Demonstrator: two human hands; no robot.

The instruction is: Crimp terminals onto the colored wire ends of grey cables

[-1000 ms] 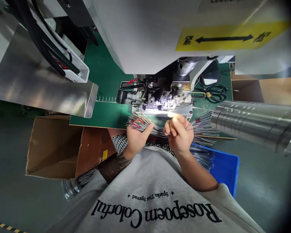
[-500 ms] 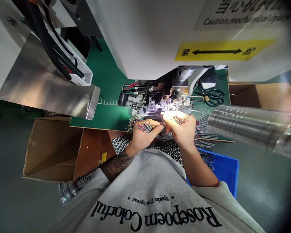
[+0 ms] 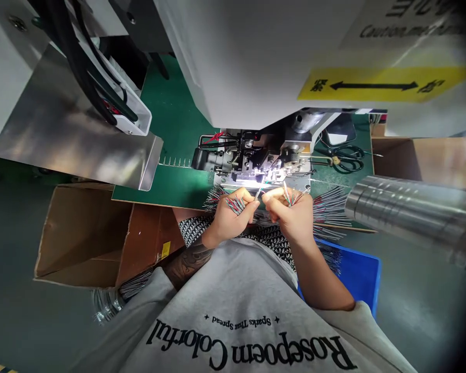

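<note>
My left hand point(image 3: 233, 213) is closed around a bunch of grey cables point(image 3: 236, 205) whose red, green and white wire ends stick out of the fist. Between its thumb and forefinger it pinches one cable point(image 3: 258, 194), tip toward the machine. Close to that tip, my right hand point(image 3: 293, 211) is closed, with several cables whose coloured wire ends point(image 3: 291, 198) show above the fingers. Just beyond both hands, a lit crimping machine point(image 3: 262, 166) stands on the green table. More grey cables point(image 3: 330, 207) lie fanned out beside and beneath my hands.
The machine's white housing point(image 3: 256, 62) hangs over the table point(image 3: 174, 109). A metal guard point(image 3: 81, 134) is at left, a shiny metal tube point(image 3: 407, 215) at right. Cardboard boxes point(image 3: 81, 233) stand left and right. A blue bin point(image 3: 357, 274) sits low right, coiled black cable point(image 3: 345, 158) behind.
My right hand has drawn back slightly from the machine's bright working area. The pinched cable and its coloured wires show more clearly between the hands. The view has shifted a little.
</note>
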